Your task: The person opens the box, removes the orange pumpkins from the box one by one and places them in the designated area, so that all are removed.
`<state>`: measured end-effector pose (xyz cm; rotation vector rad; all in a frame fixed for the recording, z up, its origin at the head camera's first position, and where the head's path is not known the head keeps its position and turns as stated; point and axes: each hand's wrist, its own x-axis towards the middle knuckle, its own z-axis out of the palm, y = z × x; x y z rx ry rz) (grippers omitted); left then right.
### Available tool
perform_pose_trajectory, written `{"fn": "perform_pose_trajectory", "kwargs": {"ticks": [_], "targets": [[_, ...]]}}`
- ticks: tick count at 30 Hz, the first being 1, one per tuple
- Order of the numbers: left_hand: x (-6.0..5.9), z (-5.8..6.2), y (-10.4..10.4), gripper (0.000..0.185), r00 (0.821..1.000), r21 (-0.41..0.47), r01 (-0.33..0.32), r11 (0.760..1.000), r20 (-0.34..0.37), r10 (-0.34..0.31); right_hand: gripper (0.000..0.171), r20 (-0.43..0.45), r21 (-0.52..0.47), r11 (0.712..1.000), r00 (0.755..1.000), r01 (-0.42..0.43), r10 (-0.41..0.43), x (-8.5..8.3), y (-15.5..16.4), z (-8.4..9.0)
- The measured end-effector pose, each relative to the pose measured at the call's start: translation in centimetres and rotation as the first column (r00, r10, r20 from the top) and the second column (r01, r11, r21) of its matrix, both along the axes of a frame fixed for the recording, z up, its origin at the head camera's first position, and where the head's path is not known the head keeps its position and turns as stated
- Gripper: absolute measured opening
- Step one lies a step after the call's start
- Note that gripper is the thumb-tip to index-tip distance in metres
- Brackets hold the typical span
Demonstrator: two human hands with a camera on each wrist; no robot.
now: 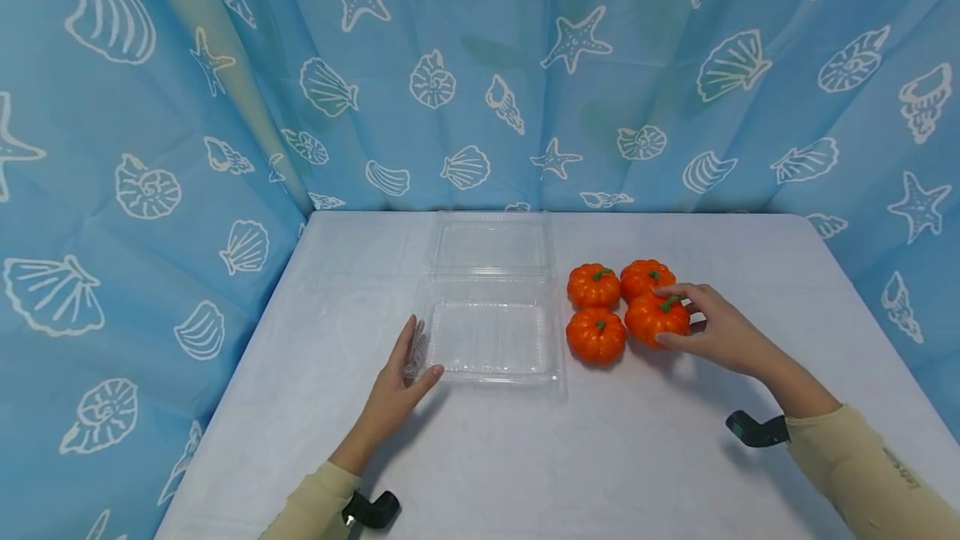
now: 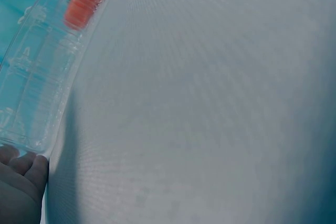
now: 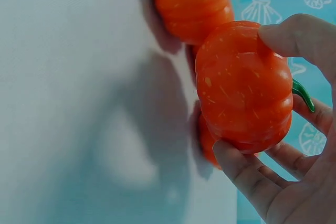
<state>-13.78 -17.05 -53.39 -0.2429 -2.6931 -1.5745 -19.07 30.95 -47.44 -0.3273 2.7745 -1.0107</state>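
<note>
My right hand (image 1: 716, 330) grips a small orange pumpkin (image 1: 654, 322) with a green stem, thumb on one side and fingers on the other. In the right wrist view the held pumpkin (image 3: 244, 87) appears lifted off the table. Three similar orange pumpkins (image 1: 597, 336) stand beside it, to its left and behind. At the left end of a clear plastic clamshell box (image 1: 491, 377), my left hand (image 1: 401, 394) touches the side with extended fingers, its thumb by the front corner. The box's lid (image 1: 491, 244) lies folded back, away from me.
A white-covered table (image 1: 525, 465) carries everything. Blue curtains (image 1: 465, 107) with white shell and starfish prints stand along its back and sides. Dark devices (image 1: 756, 430) are strapped at both wrists.
</note>
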Motion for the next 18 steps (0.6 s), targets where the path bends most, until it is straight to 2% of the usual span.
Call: {"fn": "perform_pose_trajectory", "kwargs": {"ticks": [8, 18], "targets": [[0.0, 0.1, -0.1, 0.089, 1.000, 0.013, 0.005, 1.000, 0.010, -0.006, 0.069, 0.027, -0.001, 1.000, 1.000, 0.004, -0.004, 0.0, 0.1, -1.5], [-0.1, 0.0, -0.1, 0.090, 1.000, 0.024, 0.009, 1.000, 0.003, -0.009, 0.071, 0.033, 0.007, 1.000, 0.999, 0.026, -0.026, 0.2, -0.4, -2.1]]}}
